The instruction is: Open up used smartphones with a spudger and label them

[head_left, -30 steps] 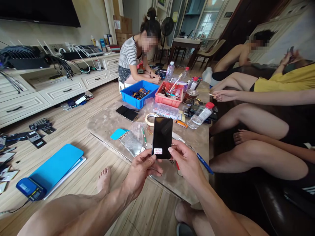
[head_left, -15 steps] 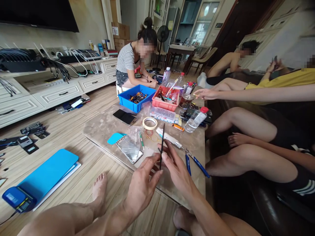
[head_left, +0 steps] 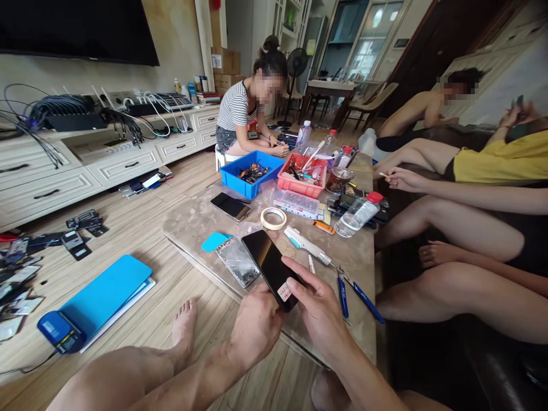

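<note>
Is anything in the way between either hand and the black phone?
Nothing visible is. The right hand holds the black phone directly, thumb by its label; the left hand is at its lower end, contact unclear.

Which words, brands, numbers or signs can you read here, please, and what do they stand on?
None can be read with certainty.
Phone: red writing on its white sticker, too small to read and partly covered by the right hand.
Blue-handled pliers: pale marking on one handle, too small.
Blue device on the floor: markings too blurred.
Television: mark on its lower edge, too small.
Cardboard box: white label, illegible.
</note>
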A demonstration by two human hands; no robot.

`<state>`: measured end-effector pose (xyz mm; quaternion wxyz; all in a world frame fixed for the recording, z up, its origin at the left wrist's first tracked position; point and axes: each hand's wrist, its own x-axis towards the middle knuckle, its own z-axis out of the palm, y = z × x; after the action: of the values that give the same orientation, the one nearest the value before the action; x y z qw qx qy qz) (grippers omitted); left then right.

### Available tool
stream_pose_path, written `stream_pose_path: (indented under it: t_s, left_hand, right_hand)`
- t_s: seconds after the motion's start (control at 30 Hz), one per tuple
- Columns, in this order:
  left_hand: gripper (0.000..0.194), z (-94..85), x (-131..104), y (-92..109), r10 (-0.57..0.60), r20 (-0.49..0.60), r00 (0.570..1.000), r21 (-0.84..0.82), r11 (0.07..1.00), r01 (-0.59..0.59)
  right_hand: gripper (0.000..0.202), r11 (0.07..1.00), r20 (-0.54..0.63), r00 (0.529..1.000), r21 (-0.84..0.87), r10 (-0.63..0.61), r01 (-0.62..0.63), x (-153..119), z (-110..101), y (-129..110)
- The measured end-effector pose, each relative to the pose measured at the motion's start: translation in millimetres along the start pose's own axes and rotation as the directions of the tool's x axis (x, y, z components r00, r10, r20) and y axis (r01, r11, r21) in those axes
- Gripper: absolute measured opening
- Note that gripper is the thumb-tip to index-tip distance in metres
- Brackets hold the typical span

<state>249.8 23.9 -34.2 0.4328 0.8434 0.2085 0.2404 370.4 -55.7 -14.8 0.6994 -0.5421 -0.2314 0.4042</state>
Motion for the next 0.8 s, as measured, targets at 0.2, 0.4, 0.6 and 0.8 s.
stream_pose_path:
  t_s: [0.2, 0.4, 0.6, 0.8]
  left_hand:
    - [0.018, -25.7, 23, 6, -0.362, -0.147, 0.921, -0.490, 0.835, 0.250]
    - [0.035, -50.0, 41, -1, -0.340, -0.026, 0.940, -0.709, 0.670, 0.222]
    - [0.045, -48.1, 37, 3, -0.385, 0.022, 0.923, -0.653, 0.693, 0.305]
    - [0.051, -32.9, 35, 9, -0.326, 0.163, 0.931, -0.621, 0.700, 0.353]
  right_hand:
    - [0.035, 0.920, -0.122, 0.961, 0.342, 0.247, -0.193, 1, -8, 0]
    - [0.037, 0.749, 0.144, 0.856, 0.426, 0.497, -0.507, -9, -15, 3]
    - [0.073, 0.798, 0.206, 0.865, 0.335, 0.458, -0.502, -18, -32, -7]
    - [0.046, 0.915, 0.211, 0.907, 0.098, 0.364, -0.390, -33, -63, -2]
